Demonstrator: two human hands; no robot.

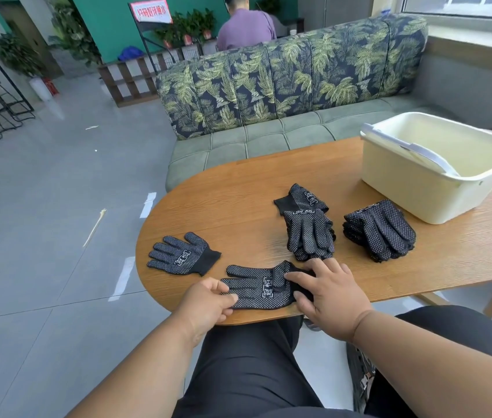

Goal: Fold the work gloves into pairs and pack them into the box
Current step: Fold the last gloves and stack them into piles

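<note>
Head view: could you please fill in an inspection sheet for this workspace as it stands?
Surface: oval wooden table, rounded end to the left.
Job's things: gloves at the near edge; single glove flat to their left; two stacks behind; cream box at far right, handle lying inside, no gloves seen in it.
Clutter: nothing seen.
Grips: left hand pinches the gloves' fingertips; right hand presses flat on the cuff end.
Cables: nothing seen.
Surroundings: leaf-print sofa behind the table; a person seated beyond it, back turned; potted plants; tiled floor.
</note>
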